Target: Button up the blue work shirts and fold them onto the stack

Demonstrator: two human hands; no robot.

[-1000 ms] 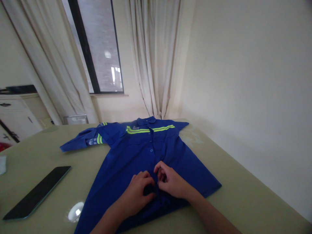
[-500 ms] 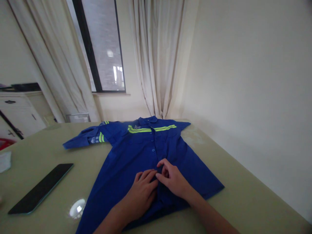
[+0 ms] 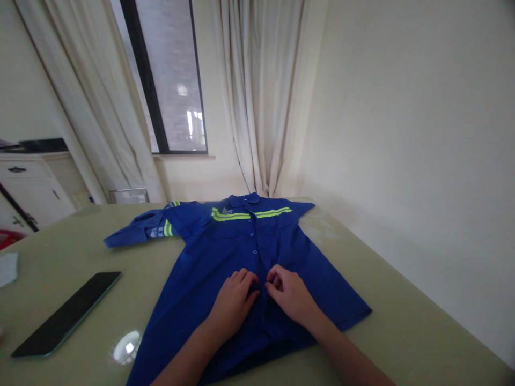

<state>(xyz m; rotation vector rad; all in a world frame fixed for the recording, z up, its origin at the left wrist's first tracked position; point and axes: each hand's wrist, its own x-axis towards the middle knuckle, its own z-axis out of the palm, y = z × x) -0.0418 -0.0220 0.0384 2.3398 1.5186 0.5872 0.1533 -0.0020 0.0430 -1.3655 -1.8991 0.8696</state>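
A blue work shirt (image 3: 209, 268) with yellow-green reflective stripes lies spread on the table, its collar at the far side. Part of its front placket hangs unfastened, and several buttons show down the middle. Over the lower placket, my left hand (image 3: 237, 295) is closed with thumb and fingers pinching the shirt's front edge. Just to its right, my right hand (image 3: 290, 294) pinches the other front edge of the shirt. A small gap separates the two hands. Any button between the fingers is hidden from me.
A black flat tablet-like slab (image 3: 68, 313) lies on the greenish table (image 3: 402, 332) at left. A white paper-like item (image 3: 8, 268) sits at the left edge. Beyond the table are curtains (image 3: 261, 96), a window (image 3: 173, 75) and a white cabinet (image 3: 32, 182). A wall (image 3: 422, 161) runs along the right.
My hands have moved slightly apart, the left one up and a little leftward, the right one a little rightward. The shirt front between them has shifted slightly.
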